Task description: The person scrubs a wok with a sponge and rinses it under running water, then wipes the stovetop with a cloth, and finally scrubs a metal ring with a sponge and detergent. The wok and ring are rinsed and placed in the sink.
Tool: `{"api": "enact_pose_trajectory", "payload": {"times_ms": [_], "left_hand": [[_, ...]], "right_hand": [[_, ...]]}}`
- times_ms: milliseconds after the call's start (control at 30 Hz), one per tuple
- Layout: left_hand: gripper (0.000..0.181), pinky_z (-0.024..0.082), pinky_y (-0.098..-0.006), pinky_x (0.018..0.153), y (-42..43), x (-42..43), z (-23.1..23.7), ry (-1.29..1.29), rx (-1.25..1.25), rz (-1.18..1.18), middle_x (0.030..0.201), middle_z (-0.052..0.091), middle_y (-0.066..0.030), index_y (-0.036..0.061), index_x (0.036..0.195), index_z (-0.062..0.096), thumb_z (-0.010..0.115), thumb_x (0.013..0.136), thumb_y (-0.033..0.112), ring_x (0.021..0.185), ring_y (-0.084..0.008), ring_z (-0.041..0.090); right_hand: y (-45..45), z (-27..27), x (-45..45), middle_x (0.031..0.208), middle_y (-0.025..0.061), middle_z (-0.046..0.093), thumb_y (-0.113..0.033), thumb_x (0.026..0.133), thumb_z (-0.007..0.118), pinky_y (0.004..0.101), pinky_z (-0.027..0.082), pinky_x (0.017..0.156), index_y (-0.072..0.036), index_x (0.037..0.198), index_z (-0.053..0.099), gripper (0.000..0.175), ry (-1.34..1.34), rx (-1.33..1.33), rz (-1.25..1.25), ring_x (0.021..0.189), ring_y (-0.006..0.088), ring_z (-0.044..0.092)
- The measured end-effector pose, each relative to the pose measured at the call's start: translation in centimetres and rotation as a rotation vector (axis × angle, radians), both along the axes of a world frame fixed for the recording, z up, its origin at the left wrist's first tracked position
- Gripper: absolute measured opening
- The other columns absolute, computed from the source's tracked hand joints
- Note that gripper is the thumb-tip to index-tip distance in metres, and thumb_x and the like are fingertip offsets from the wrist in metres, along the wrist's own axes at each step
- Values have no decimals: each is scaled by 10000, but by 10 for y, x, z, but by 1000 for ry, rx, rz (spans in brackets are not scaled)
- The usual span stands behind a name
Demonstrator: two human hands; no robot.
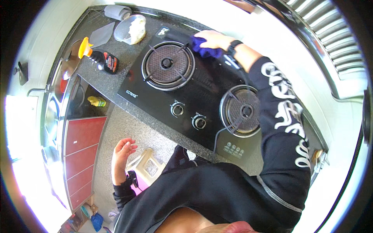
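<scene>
My right hand (212,39) presses a purple cloth (208,50) onto the back of the black glass gas hob (201,84), between its two burners. The left burner (166,64) lies just beside the cloth; the right burner (240,110) is partly covered by my right sleeve. Two control knobs (177,109) are at the hob's front. My left hand (123,148) hangs over the floor in front of the counter, fingers apart and holding nothing. A black spray bottle with an orange trigger head (109,62) lies on the granite counter left of the hob.
A clear plastic bowl (123,30) with white material inside, a grey sheet (102,35) and a roll (116,12) are at the counter's back left. A yellow bottle (96,101) stands near the sink side. A cream and pink stool (147,167) is below my left hand.
</scene>
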State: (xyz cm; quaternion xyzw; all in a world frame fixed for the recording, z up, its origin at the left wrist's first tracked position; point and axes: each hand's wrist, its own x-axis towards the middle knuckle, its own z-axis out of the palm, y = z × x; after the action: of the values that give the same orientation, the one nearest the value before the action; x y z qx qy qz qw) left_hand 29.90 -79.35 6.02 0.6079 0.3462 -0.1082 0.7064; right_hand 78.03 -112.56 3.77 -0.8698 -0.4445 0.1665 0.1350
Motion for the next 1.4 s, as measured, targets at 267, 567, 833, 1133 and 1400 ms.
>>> {"api": "enact_pose_trajectory", "payload": {"times_ms": [267,567,833,1133,1400], "left_hand": [[259,497,-284,754,17,7,-9,50,-7,1,1048,599,-101,18,1101,525,507,916,199,873,-185,616],[268,488,-269,766,13,61,-6,-49,20,-196,1058,602,-91,35,1124,525,505,916,204,880,-174,615],[239,475,-251,744,-10,66,-7,20,-12,-351,1037,605,-79,33,1096,543,512,910,179,861,-146,608],[229,452,-263,794,-143,106,57,-372,58,-744,1051,599,-60,15,1107,535,506,899,106,922,-139,583],[535,457,-284,831,-406,77,69,-352,-259,-972,1097,563,-121,-33,1237,418,606,867,304,1006,-169,558]], "right_hand": [[-2,-83,-11,1452,98,286,-333,848,557,417,160,1110,-123,1375,353,603,43,-53,103,1358,302,182],[-229,-39,-116,1458,59,283,-32,748,635,434,190,1108,-154,1297,477,583,350,-102,-264,1364,292,181],[-355,-38,-248,1487,30,212,27,780,575,415,181,1115,-196,1326,442,605,312,-197,-727,1373,265,158],[-348,-7,-296,1351,115,436,-275,871,578,413,271,1053,-46,1307,438,512,442,795,-1287,1270,245,373],[-296,74,-273,1052,111,559,-107,855,569,331,470,774,-5,1062,533,233,908,1991,-1056,974,248,564]]}}
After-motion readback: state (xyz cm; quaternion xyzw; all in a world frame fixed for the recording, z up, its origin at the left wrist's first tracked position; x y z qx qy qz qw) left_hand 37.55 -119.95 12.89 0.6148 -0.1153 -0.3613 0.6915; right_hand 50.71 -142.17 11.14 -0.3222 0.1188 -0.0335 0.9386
